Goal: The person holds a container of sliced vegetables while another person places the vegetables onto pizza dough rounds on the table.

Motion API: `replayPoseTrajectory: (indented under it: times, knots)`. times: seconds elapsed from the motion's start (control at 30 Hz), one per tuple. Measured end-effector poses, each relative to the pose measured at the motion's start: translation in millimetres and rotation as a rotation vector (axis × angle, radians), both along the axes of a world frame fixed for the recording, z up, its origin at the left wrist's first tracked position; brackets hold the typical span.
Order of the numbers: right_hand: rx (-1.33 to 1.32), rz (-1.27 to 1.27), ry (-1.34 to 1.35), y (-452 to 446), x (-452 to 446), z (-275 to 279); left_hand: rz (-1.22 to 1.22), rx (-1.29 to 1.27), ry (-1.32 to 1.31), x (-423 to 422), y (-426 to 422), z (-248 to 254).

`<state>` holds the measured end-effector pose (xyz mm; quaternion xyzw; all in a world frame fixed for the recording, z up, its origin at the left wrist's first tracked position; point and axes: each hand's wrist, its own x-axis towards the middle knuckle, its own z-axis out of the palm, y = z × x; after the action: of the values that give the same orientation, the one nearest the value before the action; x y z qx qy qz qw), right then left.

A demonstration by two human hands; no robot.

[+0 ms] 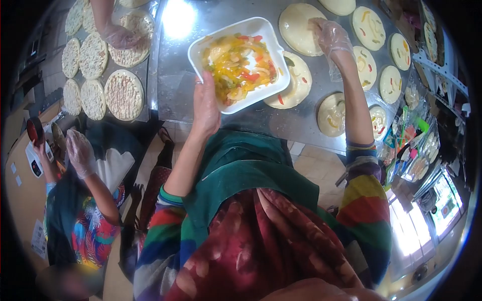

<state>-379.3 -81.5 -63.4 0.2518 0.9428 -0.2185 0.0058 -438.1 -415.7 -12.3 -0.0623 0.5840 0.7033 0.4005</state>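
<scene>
A white tray (281, 70) full of sliced yellow, red and green peppers and onion (241, 65) is held at its near left edge by my bare left hand (206, 103). My right hand (332, 37), in a clear plastic glove, is over the right edge of a pale dough round (300, 29), fingers bunched; what they hold is hidden. Partly under the tray lies another round (296, 83) with a few pepper strips. More rounds with pepper strips, such as one round (369, 28), lie to the right on the metal table (173, 95).
At the left, several rounds with crumbly topping (124, 95) cover another metal surface, where a co-worker's gloved hand (120, 37) reaches in. Another person (95, 215) at lower left holds a red-rimmed container (35, 130). Bags and utensils (411, 145) crowd the right side.
</scene>
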Motion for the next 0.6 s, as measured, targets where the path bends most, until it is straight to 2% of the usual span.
replayPoseTrajectory:
  times: [0.17,0.27,0.37,0.47,0.57,0.6]
  knots:
    - [0.032,-0.077,-0.045,-11,-5,18,0.0,0.091,-0.045,-2,5,2]
    - [0.031,-0.064,-0.051,-19,-5,51,0.022,0.104,-0.011,-2,14,4]
    - [-0.175,-0.075,0.061,-39,-2,87,-0.021,0.088,0.024,-5,17,0]
    - [-0.374,0.14,0.135,-77,-2,108,-0.1,0.049,0.076,-7,20,-2]
    - [0.356,0.418,0.307,-110,0,73,-0.13,0.049,0.119,-7,24,-2]
    - [0.221,0.381,0.192,-119,-5,77,-0.132,0.062,0.114,-7,28,0]
